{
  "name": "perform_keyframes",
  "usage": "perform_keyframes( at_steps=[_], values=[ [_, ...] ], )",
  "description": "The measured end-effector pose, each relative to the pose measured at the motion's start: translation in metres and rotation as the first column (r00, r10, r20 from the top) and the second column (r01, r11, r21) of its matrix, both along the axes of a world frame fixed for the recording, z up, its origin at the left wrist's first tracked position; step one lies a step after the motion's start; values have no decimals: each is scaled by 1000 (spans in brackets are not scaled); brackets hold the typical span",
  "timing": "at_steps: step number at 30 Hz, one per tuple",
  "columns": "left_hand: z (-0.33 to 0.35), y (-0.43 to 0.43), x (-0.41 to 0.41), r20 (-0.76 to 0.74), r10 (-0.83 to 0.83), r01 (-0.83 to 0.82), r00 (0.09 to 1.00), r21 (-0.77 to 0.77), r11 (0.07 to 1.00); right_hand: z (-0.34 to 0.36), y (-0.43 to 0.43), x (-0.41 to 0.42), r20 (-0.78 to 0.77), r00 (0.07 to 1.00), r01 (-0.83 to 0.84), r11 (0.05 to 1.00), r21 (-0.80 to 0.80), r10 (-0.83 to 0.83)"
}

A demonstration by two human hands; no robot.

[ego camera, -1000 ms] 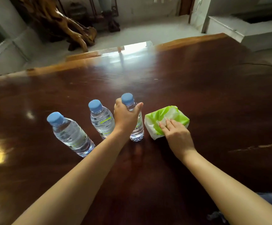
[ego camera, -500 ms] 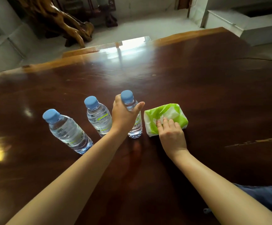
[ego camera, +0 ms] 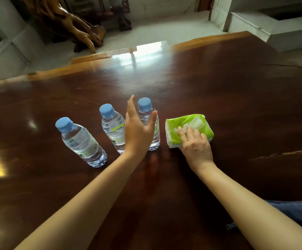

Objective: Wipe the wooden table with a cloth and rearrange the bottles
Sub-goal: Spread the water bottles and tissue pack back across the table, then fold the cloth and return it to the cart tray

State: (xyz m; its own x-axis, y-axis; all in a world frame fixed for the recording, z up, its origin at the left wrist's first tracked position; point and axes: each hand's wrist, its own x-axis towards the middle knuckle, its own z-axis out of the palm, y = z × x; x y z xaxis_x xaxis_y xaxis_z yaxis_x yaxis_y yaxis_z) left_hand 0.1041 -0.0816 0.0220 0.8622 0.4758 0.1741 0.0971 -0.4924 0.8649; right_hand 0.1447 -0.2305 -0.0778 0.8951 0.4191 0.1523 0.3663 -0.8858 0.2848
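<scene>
Head view: left hand (ego camera: 137,130) spread wide, right bottle (ego camera: 149,123) upright just behind it. Right hand (ego camera: 195,143) lies flat on the cloth (ego camera: 188,129), just beside.

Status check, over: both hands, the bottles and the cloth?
Left hand open, off the right-most bottle. Right hand flat on the green cloth. Three bottles upright in a row, nothing blocking on the table.

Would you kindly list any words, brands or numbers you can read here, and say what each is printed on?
None can be read.
Left bottle: small dark label marks, blurred.
Middle bottle: green stripe and tiny print, too small.
Right bottle: label characters partly hidden, illegible.
Green and white packet: no legible text.
</scene>
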Motion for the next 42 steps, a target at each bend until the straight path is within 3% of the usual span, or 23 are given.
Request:
perform_keyframes(
  at_steps=[3, 5, 8, 12, 18, 21, 27, 31, 36, 42],
  values=[
    [-1, -23, -37, 217, -48, 24, 975, 111, 994, 2, -10, -5, -154, 988, 13, 990, 144, 10],
    [-8, -45, -54, 249, -173, 138, 953, 154, 978, 7, -25, -9, -229, 971, -15, 971, 240, 72],
    [-25, -79, -62, 55, -390, 369, 919, 224, 902, 16, -67, -15, -237, 969, 8, 944, 328, 74],
    [-59, -125, -61, -214, -585, 621, 782, 329, 711, 24, -149, -34, -334, 942, 120, 904, 411, 27],
    [-98, -206, -73, -410, -738, 843, 537, 309, 441, 10, -245, -94, -432, 901, 253, 856, 450, -39],
    [-110, -235, -78, -472, -725, 858, 502, 380, 346, -2, -272, -120, -471, 881, 284, 854, 435, -53],
    [-125, -255, -83, -494, -606, 774, 623, 498, 390, -21, -292, -151, -512, 857, 303, 860, 411, -57],
    [-125, -255, -83, -485, -568, 743, 665, 500, 444, -23, -285, -149, -412, 902, 314, 849, 426, -127],
    [-115, -247, -76, -469, -614, 763, 635, 504, 404, -16, -267, -145, -282, 932, 325, 868, 376, -227],
    [-88, -200, -70, -420, -563, 694, 712, 546, 470, 13, -225, -131, -165, 979, 178, 904, 389, -122]
  ],
)
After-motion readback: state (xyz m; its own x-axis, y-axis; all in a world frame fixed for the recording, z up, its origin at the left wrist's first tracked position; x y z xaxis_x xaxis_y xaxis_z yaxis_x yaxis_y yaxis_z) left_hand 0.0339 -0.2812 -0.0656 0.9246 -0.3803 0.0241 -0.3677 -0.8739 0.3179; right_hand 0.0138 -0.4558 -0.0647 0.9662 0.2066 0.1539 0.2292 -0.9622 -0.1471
